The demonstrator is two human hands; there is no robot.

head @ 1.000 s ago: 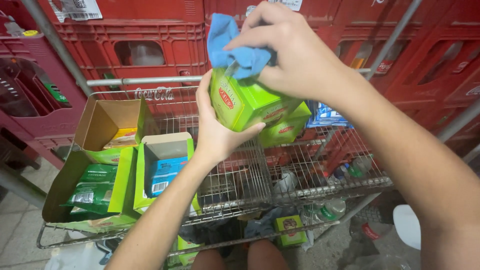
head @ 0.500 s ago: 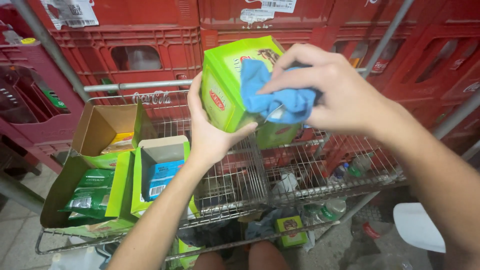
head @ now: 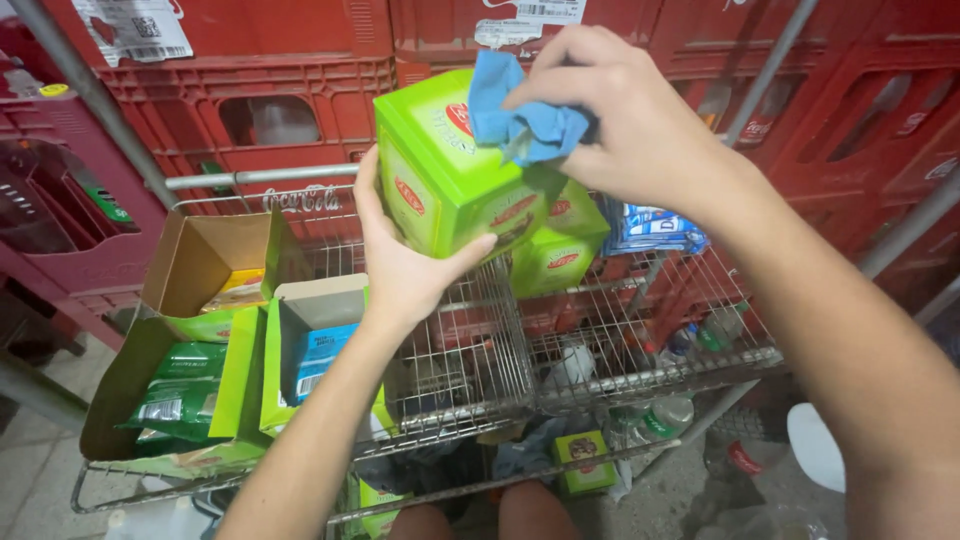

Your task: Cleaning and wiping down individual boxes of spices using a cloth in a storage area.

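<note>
A green cardboard box point(head: 445, 170) is held above the wire shopping cart point(head: 480, 370), the left hand point(head: 400, 265) under it and the right hand point(head: 625, 120) pressing a blue cloth point(head: 515, 120) on its top. Just behind it to the right sits a second green box point(head: 560, 250). Open cardboard cartons point(head: 210, 350) lie in the cart's left part. Red plastic crates point(head: 280, 80) stand stacked behind the cart.

Stacked red plastic crates point(head: 250, 90) fill the whole background like a wall, some with paper labels stuck to them. Grey metal poles point(head: 90, 95) slant across in front of the crates. Below stands a wire shopping cart point(head: 480, 360) with open cardboard trays point(head: 210, 270) at its left end. The floor point(head: 40, 470) at lower left is pale tile. Light is even and indoor.
</note>
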